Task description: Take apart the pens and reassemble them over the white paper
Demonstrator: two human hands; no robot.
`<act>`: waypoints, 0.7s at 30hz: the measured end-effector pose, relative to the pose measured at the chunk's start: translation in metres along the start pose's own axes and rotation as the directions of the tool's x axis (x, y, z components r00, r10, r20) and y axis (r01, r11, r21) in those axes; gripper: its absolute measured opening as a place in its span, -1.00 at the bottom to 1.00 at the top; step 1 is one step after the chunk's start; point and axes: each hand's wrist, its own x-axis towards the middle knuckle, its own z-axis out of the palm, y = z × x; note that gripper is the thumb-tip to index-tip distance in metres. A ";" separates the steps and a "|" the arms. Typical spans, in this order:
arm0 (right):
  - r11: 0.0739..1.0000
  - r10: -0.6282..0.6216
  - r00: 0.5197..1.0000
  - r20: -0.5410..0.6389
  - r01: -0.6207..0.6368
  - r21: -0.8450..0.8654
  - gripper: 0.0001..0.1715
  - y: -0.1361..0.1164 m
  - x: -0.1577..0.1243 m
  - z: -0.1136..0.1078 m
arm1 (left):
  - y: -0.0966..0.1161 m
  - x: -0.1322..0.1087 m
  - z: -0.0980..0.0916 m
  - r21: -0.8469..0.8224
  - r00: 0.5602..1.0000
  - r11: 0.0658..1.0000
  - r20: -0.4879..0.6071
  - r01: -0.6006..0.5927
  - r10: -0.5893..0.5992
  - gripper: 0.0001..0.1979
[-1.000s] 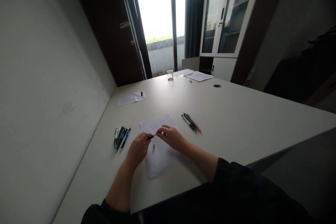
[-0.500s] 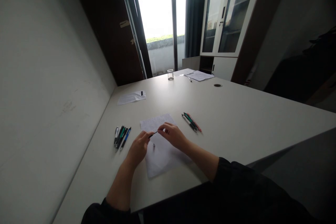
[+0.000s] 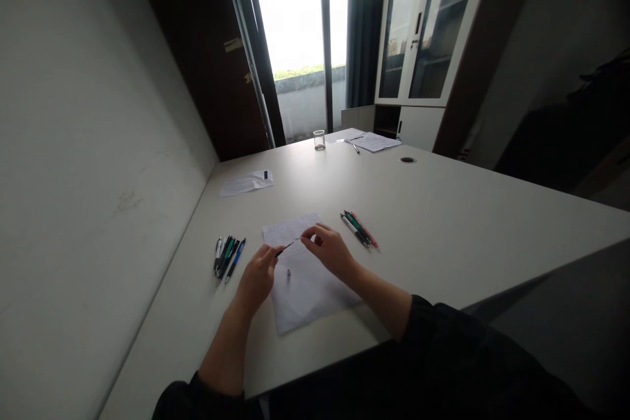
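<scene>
My left hand (image 3: 258, 275) is closed on a dark pen barrel (image 3: 279, 253) above the lined paper (image 3: 305, 302). A thin pen refill (image 3: 291, 243) slants up from the barrel toward my right hand (image 3: 327, 251). The fingertips of my right hand pinch the refill's pale far end. On the paper below lies a small silvery pen tip (image 3: 289, 272). Several pens (image 3: 229, 257) in black, green, white and blue lie left of my left hand. Past my right hand is a smaller group of pens (image 3: 359, 230), one of them pink.
The white desk (image 3: 443, 223) meets a wall on the left. A paper sheet with a dark strip (image 3: 247, 183) lies at the back left. Toward the window stand a glass (image 3: 319, 140) and a stack of papers (image 3: 377, 142). A cable hole (image 3: 408, 160) sits near the right edge.
My right hand has moved slightly up and right, away from my left hand. More of the thin refill shows between them. The pens on the desk have stayed put.
</scene>
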 end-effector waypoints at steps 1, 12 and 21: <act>1.000 -0.003 1.000 0.001 0.003 -0.012 -0.98 0.000 0.000 -0.001 | 0.000 0.000 0.000 0.014 1.000 1.000 -0.009 0.007 -0.007 -0.57; 0.939 -0.178 0.906 0.383 0.273 -0.209 -0.91 0.007 -0.010 0.006 | 0.001 0.000 -0.003 0.055 0.999 0.998 -0.044 0.026 -0.024 -0.57; 0.896 -0.182 0.833 0.522 0.359 -0.261 -0.90 0.006 -0.012 0.004 | 0.001 0.001 -0.002 0.053 0.999 0.998 -0.036 0.037 -0.035 -0.58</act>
